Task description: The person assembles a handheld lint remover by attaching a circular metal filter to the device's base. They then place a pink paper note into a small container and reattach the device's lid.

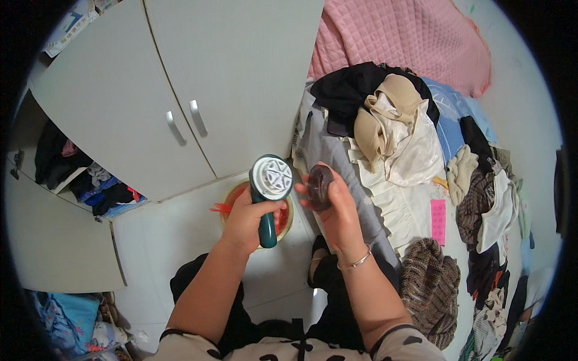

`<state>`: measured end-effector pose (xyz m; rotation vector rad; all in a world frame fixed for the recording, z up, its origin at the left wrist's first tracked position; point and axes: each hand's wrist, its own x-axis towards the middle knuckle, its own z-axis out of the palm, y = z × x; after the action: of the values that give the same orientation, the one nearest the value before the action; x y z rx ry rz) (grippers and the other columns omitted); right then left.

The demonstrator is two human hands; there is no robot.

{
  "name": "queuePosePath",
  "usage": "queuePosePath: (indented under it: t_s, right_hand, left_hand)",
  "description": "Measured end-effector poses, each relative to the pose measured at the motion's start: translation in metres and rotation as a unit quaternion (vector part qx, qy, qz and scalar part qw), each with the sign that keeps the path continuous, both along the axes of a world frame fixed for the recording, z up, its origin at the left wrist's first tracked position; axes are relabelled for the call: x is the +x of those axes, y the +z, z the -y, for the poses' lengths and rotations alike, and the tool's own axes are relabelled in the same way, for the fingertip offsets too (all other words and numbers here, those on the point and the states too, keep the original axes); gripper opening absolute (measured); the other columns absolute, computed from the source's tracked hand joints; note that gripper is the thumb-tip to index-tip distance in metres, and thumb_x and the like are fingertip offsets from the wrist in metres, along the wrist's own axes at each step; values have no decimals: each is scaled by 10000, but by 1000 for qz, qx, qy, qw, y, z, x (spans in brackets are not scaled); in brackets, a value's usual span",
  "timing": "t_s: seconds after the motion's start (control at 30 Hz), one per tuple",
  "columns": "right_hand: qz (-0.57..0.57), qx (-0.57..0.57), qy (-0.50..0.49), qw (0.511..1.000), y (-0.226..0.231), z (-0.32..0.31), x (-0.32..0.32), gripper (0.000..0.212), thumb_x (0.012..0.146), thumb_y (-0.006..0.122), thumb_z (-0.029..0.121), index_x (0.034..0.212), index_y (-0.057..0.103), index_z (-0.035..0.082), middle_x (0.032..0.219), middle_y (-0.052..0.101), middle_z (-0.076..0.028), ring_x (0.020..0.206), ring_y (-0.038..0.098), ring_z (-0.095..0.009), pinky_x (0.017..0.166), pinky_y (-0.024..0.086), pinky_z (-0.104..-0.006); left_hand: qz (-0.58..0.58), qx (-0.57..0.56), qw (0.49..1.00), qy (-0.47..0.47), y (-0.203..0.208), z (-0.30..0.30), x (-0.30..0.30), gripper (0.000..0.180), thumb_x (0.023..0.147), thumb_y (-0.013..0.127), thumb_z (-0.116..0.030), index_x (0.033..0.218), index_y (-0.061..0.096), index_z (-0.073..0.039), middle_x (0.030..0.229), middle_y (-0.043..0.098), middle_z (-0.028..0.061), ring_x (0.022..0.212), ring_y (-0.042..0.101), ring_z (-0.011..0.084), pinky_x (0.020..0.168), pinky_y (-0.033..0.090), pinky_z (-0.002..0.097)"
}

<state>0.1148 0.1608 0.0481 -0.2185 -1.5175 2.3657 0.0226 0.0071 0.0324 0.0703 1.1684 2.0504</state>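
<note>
My left hand [245,219] is wrapped round the dark green handle of a fabric shaver [267,224]. The shaver's round white head faces up, with a star-shaped pattern of ribs on it. A hand's width to the right, my right hand [338,201] holds a dark, see-through round cap [320,188] between thumb and fingers. The cap is apart from the shaver. Beneath the left hand stands a round bin [289,225] with a red bag in it, partly hidden by that hand and the shaver.
A pale wardrobe [241,78] with two handles stands ahead. On the right a bed carries a pink quilted cover [415,39], a beige bra [400,93], black clothes [349,87], a brown knitted garment [430,289] and a pink paper strip [438,222]. Open compartments at left hold folded clothes [99,186].
</note>
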Motion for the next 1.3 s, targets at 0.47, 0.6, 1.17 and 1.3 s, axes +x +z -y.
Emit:
queuePosePath:
  t_s: [0.47,0.6,1.17,1.3]
  right_hand:
    - [-76,-258,60,961,5,-21,2,647,994,240,501,1354,393,-15,1288,511,-277,1195,523,-344,1026,404,-444]
    - [-77,-301,68,948,8,-24,2,668,989,247,507,1367,373,-29,1294,499,-294,1202,513,-365,1052,378,-462]
    - [-93,481,-90,867,2,-2,2,697,804,673,204,1389,368,-20,1322,446,-237,1224,469,-359,1025,372,-390]
    - [-93,467,-90,875,2,-2,1,699,807,671,210,1391,365,-22,1327,440,-240,1226,467,-356,1028,368,-391]
  left_hand:
    - [-34,23,998,-51,5,-8,13,285,785,591,21,1062,528,-12,840,615,97,652,561,144,583,456,281]
    - [-26,33,998,-56,7,-8,13,293,781,593,23,1065,532,-13,841,616,99,647,561,144,574,455,277]
    - [-87,-11,995,-52,-5,-14,19,314,785,577,19,1082,509,-55,822,565,27,671,533,112,591,434,253]
    - [-85,-9,995,-48,-4,-16,21,300,791,583,8,1073,515,-66,823,560,16,668,526,105,590,431,249]
